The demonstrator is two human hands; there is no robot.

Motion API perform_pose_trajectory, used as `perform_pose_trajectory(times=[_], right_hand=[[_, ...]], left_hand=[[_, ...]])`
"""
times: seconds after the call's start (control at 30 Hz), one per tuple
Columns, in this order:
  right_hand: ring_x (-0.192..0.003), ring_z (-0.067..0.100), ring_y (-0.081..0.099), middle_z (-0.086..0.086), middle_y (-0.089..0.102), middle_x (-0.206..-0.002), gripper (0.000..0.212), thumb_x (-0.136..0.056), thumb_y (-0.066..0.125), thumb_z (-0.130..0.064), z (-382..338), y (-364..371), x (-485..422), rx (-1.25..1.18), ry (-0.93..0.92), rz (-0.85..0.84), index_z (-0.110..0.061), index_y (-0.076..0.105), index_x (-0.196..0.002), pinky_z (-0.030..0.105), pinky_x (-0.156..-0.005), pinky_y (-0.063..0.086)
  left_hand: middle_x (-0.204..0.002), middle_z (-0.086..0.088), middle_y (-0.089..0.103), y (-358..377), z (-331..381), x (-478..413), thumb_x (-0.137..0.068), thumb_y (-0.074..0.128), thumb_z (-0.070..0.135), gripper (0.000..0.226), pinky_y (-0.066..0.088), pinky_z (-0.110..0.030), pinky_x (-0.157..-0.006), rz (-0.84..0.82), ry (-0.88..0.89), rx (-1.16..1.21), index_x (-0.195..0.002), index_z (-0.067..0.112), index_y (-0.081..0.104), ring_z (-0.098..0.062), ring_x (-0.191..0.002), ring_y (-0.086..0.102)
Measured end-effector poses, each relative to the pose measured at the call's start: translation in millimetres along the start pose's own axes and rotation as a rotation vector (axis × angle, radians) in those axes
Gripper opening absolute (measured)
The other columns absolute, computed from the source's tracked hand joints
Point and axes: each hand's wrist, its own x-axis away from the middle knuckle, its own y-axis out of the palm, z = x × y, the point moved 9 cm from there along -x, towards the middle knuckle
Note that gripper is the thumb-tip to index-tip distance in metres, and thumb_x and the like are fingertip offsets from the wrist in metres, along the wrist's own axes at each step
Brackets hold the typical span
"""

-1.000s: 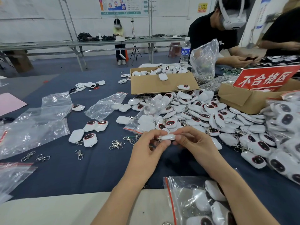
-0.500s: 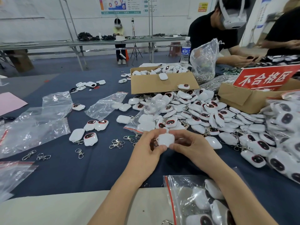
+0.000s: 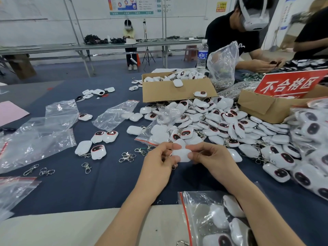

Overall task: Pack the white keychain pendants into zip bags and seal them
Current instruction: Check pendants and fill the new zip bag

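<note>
Both my hands hold one white keychain pendant above the dark blue table, its plain white back toward me. My left hand pinches its left side; my right hand pinches its right side with thumb and fingers. A metal clasp hangs below it, mostly hidden. A zip bag with a red seal strip lies under my right forearm and holds several pendants. A large pile of pendants spreads over the table beyond my hands.
Empty zip bags lie at the left, with loose pendants and metal clasps. Cardboard boxes and a red sign stand behind. A filled bag heap is at right. Another person works across the table.
The pendant was edge-on a second ago; my hands have turned it flat-side toward me and brought it slightly nearer. The rest of the table looks the same.
</note>
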Motion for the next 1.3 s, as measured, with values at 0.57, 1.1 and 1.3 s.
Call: perform_pose_trajectory(times=[0.57, 1.1, 1.3], right_hand=[[-0.083, 0.016, 0.069, 0.003, 0.078, -0.091, 0.017, -0.076, 0.075, -0.032, -11.9, 8.3, 3.4, -0.148, -0.089, -0.100, -0.032, 0.077, -0.093, 0.022, -0.075, 0.057], [-0.076, 0.007, 0.067, -0.008, 0.072, -0.078, 0.016, -0.075, 0.078, -0.022, -3.8, 4.4, 1.0, -0.144, -0.052, -0.084, -0.021, 0.074, -0.091, 0.018, -0.074, 0.055], [-0.081, 0.017, 0.060, -0.008, 0.070, -0.078, 0.019, -0.082, 0.079, -0.009, -0.9, 3.2, 0.8, -0.098, -0.061, -0.073, -0.027, 0.075, -0.087, 0.029, -0.080, 0.055]], left_hand=[[-0.109, -0.015, 0.074, 20.7, 20.8, 11.4, -0.099, 0.054, 0.031, 0.034, 0.057, -0.035, -0.096, -0.223, 0.024, 0.281, -0.120, 0.013, 0.072, -0.018, -0.095, 0.069], [-0.078, 0.011, 0.075, 18.2, 19.5, 10.3, -0.102, 0.051, 0.001, 0.032, 0.050, -0.010, -0.070, -0.165, 0.077, 0.062, -0.103, 0.028, 0.069, -0.005, -0.072, 0.072], [-0.087, 0.010, 0.076, 19.4, 13.2, 6.9, -0.101, 0.052, -0.002, 0.029, 0.052, -0.014, -0.071, -0.147, 0.050, 0.070, -0.099, 0.021, 0.068, -0.007, -0.072, 0.071]])
